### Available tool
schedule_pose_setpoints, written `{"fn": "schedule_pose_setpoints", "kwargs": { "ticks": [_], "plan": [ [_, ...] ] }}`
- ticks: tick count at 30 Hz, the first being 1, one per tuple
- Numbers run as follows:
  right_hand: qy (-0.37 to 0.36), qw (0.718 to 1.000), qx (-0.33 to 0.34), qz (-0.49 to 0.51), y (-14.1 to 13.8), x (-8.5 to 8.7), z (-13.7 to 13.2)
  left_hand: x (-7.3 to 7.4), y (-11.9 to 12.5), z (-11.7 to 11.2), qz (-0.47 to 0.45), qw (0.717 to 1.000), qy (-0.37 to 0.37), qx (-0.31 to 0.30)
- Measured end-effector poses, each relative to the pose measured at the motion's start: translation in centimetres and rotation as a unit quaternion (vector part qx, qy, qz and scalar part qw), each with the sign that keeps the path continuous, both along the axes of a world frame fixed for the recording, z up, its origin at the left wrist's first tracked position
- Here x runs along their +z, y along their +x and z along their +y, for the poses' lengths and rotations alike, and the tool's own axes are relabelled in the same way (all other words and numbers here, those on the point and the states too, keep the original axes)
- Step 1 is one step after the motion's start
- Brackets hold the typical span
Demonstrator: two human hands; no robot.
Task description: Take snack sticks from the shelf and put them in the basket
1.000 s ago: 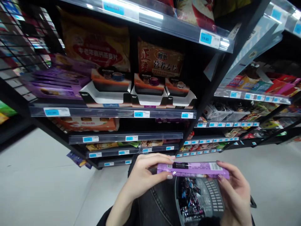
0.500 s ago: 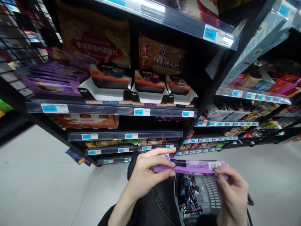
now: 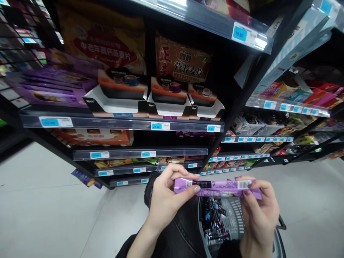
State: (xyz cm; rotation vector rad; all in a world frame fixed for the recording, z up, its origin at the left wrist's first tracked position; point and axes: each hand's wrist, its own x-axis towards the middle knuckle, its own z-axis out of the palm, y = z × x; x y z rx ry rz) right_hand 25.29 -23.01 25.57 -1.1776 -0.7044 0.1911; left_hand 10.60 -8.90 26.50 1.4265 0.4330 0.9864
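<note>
Between my two hands a slim purple sachet [image 3: 223, 185] lies level, its printed back with a barcode turned toward me. My left hand [image 3: 168, 199] pinches its left end, thumb in front and fingers behind. At the barcode end, my right hand [image 3: 260, 208] grips it with thumb and fingers. Below the sachet is a grey basket [image 3: 238, 211], partly hidden by my right hand and sleeve. Inside it are many small shiny dark packets [image 3: 215, 218] with blue and pink marks.
A black shelf unit [image 3: 120, 123] with price tags stands ahead. It bears open-topped dark boxes [image 3: 118, 104], purple packs [image 3: 53, 86] and large cereal bags [image 3: 182, 57]. More shelves of packaged goods [image 3: 249, 125] run to the right. A purple packet [image 3: 86, 179] sits low by the shelf's left foot.
The sachet has rolled slightly, so more of its printed back faces me. My left fingers have curled behind it and the thumb now presses on its front. The view has shifted slightly.
</note>
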Motion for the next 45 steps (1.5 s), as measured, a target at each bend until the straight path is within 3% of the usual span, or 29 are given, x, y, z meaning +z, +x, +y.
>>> {"fn": "schedule_pose_setpoints", "kwargs": {
  "ticks": [10,13,16,18,25,28,35,40,45],
  "plan": [
    [0.072,0.996,-0.036,0.028,-0.7,1.1,1.0,0.3,0.4,-0.1,0.029,0.996,-0.085,-0.016],
    [0.076,0.994,-0.07,0.042,-0.7,1.1,1.3,0.0,0.3,0.5,0.1,0.987,-0.097,-0.08],
    [0.059,0.991,-0.093,0.07,-0.6,0.9,1.4,0.2,0.0,1.1,0.228,0.947,-0.047,-0.222],
    [0.038,0.989,-0.101,0.097,-0.5,0.8,1.4,0.4,-0.1,1.3,0.287,0.914,0.016,-0.287],
    [-0.097,0.98,-0.048,0.17,-0.3,0.7,1.6,0.4,0.7,0.7,0.359,0.835,0.138,-0.392],
    [-0.134,0.972,-0.036,0.189,-0.5,0.8,1.9,-0.2,1.0,0.8,0.357,0.82,0.176,-0.411],
    [-0.145,0.963,-0.097,0.205,-0.6,1.2,2.2,-1.1,1.3,0.7,0.269,0.812,0.169,-0.49],
    [-0.154,0.957,-0.119,0.213,0.1,0.9,2.1,-1.6,1.8,0.1,0.255,0.811,0.197,-0.488],
    [-0.143,0.953,-0.106,0.244,0.8,0.8,1.8,-2.0,2.4,-0.4,0.203,0.813,0.14,-0.528]
  ]
}}
